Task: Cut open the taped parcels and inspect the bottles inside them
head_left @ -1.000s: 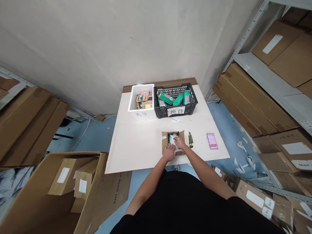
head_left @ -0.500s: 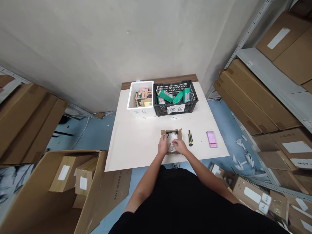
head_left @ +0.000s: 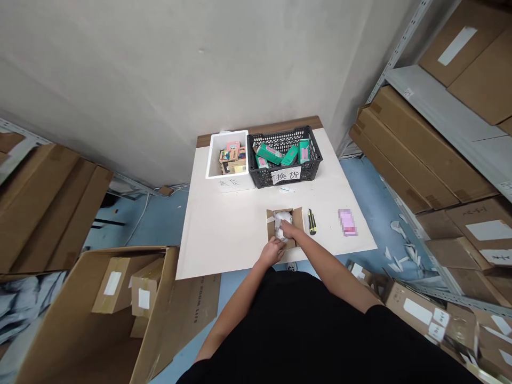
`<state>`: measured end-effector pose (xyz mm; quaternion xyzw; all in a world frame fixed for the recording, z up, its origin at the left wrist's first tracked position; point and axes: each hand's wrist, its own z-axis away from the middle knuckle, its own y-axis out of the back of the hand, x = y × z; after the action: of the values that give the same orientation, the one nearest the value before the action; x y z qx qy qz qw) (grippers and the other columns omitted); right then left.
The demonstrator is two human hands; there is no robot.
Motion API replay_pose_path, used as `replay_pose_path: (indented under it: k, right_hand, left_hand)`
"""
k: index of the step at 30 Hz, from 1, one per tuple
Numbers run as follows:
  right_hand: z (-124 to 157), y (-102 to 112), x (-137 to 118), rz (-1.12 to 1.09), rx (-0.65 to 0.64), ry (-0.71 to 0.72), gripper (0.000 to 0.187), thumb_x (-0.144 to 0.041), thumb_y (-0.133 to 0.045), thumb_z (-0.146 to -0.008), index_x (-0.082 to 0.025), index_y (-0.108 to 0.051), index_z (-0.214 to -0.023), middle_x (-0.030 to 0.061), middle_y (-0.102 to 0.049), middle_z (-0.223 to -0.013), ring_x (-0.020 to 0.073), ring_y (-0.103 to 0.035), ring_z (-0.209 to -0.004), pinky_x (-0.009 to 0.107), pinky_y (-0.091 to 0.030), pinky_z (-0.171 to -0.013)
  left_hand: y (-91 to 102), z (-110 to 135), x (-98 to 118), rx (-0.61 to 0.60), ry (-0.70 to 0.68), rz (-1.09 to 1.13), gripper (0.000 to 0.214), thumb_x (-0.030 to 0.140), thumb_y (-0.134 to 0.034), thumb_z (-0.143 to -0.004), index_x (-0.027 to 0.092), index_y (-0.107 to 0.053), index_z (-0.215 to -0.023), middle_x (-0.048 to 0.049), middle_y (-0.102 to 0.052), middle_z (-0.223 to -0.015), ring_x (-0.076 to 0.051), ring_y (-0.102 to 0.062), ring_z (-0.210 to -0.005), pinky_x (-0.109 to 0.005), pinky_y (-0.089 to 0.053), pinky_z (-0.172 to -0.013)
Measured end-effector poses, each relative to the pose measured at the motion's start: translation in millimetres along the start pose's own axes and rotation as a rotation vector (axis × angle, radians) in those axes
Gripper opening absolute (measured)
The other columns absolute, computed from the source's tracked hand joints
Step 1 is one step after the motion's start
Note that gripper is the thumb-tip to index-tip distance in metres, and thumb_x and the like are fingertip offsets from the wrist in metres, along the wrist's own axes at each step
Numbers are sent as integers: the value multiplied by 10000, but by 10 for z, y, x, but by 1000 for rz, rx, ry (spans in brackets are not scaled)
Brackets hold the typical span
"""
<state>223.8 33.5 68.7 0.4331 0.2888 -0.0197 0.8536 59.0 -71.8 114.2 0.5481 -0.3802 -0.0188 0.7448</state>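
A small open cardboard box (head_left: 298, 217) stands near the front edge of the table, its flaps folded outward. Crumpled white wrapping (head_left: 283, 217) fills much of it; whether this is paper or thin plastic I cannot tell. My right hand (head_left: 287, 229) reaches into the box from the right, fingers closed on the wrapping and partly hidden by it. My left hand (head_left: 272, 252) is at the box's near left corner, fingers curled against its edge. Just right of the box lies a yellow and black utility knife (head_left: 312, 222).
On the white-topped table (head_left: 224, 229), a white foam box (head_left: 234, 185) holds small cartons, beside a black plastic crate (head_left: 260, 178) with green boxes. A blurred pink item (head_left: 348, 222) lies at the right. A large open carton (head_left: 160, 298) stands at the left; shelves with cardboard boxes (head_left: 436, 154) flank the right.
My left hand has moved down from the box's inside to its near left edge. My right hand has reached deeper into the wrapping, which has shifted toward the far side.
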Motion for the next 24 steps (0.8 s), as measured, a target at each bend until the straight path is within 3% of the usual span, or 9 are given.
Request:
replay_pose_path:
  k: [3,6,8,10,12,14,16,21,24]
  right_hand:
    - [-8,51,3,13,32,-19,526,-83,-626,-821,-141,-716,-1336,171,-656,-1433,296,-598,-1341,371,-468,-1143]
    - [132,75,11,18,200,-64,508,-51,-537,-893,-135,-681,-1372,167,-662,-1384,271,-586,-1313,346,-443,-1146]
    - [276,39,5,30,306,-53,458,-75,-566,-914,-163,-689,-1347,153,-648,-1369,268,-553,-1324,348,-440,-1141]
    - [398,-51,-19,59,268,4,456,-122,-671,-890,-192,-691,-1340,148,-607,-1416,290,-510,-1369,375,-446,-1137]
    - [455,-173,-56,100,138,32,583,-155,-789,-823,-207,-663,-1389,164,-518,-1539,347,-428,-1461,432,-433,-1154]
    - [438,-289,-87,146,49,10,721,-172,-866,-766,-208,-623,-1443,186,-402,-1650,414,-319,-1540,500,-399,-1182]
    - [371,-363,-96,181,38,-13,750,-165,-886,-748,-204,-613,-1446,198,-348,-1686,443,-263,-1565,536,-387,-1186]
    - [179,-333,4,174,158,-23,421,-92,-729,-853,-198,-703,-1260,194,-565,-1473,355,-463,-1410,435,-498,-1084]
    - [97,-258,75,181,258,-87,389,-69,-637,-898,-193,-694,-1262,195,-620,-1378,325,-499,-1356,406,-519,-1053]
  left_hand:
    - [-21,10,51,63,102,12,283,209,-616,-966,212,-726,-1226,-107,-715,-1189,-236,-676,-1072,-354,-547,-948]
    - [-1,6,24,-64,129,-12,223,216,-556,-1003,208,-778,-1004,-88,-744,-1007,-218,-688,-934,-334,-534,-866]
    - [0,42,-8,-85,117,-64,220,209,-577,-985,201,-783,-908,-104,-750,-958,-246,-677,-983,-366,-521,-896]
    - [-21,106,-31,-17,123,-106,151,236,-650,-947,200,-787,-896,-130,-756,-1033,-289,-645,-1105,-432,-505,-978]
    - [-57,176,-44,55,147,-112,108,273,-705,-919,213,-788,-885,-132,-752,-1106,-314,-609,-1191,-485,-488,-1038]
    - [-93,232,-56,84,155,-83,94,273,-715,-916,230,-787,-874,-113,-749,-1114,-312,-591,-1232,-489,-497,-1049]
    - [-117,267,-74,90,144,-49,88,248,-713,-915,242,-790,-872,-99,-749,-1087,-307,-577,-1265,-478,-513,-1043]
    - [-129,295,-104,91,127,-23,97,195,-708,-906,243,-786,-874,-89,-755,-1107,-304,-573,-1303,-474,-520,-1057]
    - [-148,274,-51,63,130,-41,97,197,-693,-920,246,-774,-899,-91,-767,-1092,-319,-563,-1347,-481,-510,-1068]
